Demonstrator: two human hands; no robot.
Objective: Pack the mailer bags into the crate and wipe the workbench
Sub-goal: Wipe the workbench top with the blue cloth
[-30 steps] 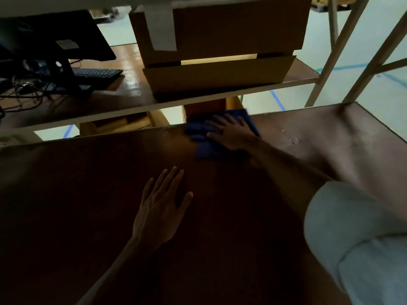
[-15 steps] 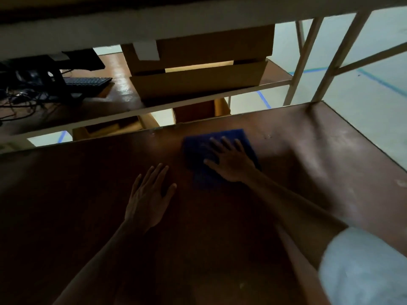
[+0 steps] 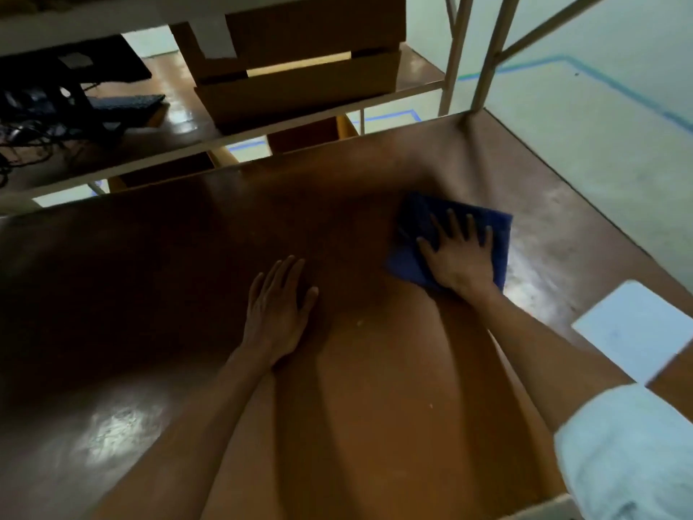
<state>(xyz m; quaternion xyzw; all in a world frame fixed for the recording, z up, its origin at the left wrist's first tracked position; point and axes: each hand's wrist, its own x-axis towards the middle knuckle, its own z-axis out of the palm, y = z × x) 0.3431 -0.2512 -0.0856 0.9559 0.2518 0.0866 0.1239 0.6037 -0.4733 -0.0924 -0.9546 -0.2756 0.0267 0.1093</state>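
Note:
A dark blue cloth [image 3: 414,234] lies flat on the brown workbench [image 3: 168,287], right of centre. My right hand [image 3: 459,257] presses down on the cloth with fingers spread, covering its middle. My left hand [image 3: 277,313] rests palm-down on the bare benchtop to the left of the cloth, fingers apart, holding nothing. No mailer bags or crate can be made out.
A white sheet [image 3: 637,328] lies at the bench's right edge. Behind the bench, a lower shelf carries stacked cardboard boxes [image 3: 300,65], a keyboard [image 3: 123,103] and a monitor stand with cables. White frame posts [image 3: 455,54] rise at the far right corner.
My right hand has slid the cloth from the far middle edge toward me and to the right. My left hand has stayed flat on the bench.

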